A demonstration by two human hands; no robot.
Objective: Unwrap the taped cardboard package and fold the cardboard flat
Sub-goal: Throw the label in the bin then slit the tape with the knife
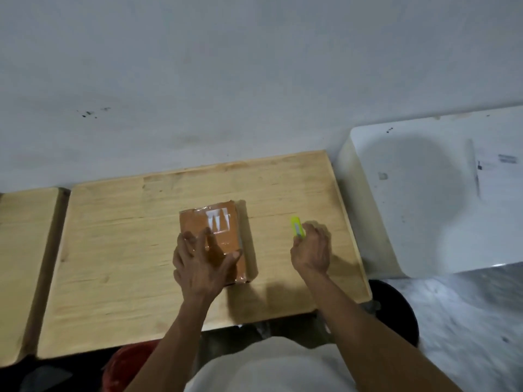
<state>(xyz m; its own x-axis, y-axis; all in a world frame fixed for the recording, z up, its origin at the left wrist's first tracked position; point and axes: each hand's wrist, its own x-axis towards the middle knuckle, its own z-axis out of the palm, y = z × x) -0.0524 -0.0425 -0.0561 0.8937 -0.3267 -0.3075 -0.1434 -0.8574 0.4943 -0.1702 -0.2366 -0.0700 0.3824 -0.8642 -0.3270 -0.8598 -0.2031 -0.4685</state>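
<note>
A: Widest thing in shot is the pale wooden table (119,250), a light plank top with a second matching top butted against its left edge. Off its right corner sits a big white rounded plastic tub (424,199).

B: And near the middle of that table, the flat brown cardboard package wrapped in glossy clear tape (223,230), lying face up, white printed mark toward the far end. Tape looks fully intact, no flap lifted that I can see.

A: So we're at the very start, I'd say: getting ready for the first cut. The left hand (202,261) lies on the package's near half, fingers spread and pressing down, pinning it to the wood.

B: The right hand (311,250) is off to the side, clear of the package, fingers curled round a small neon-yellow utility knife (297,227). The yellow end pokes out toward the far side; whether any blade is extended, I cannot tell.

A: Next move, in my judgement: bring that knife across to a taped seam, probably the right-hand edge, and slit shallow so the cardboard isn't scored.

B: And keep those spread left fingers out of the blade's path.
</note>
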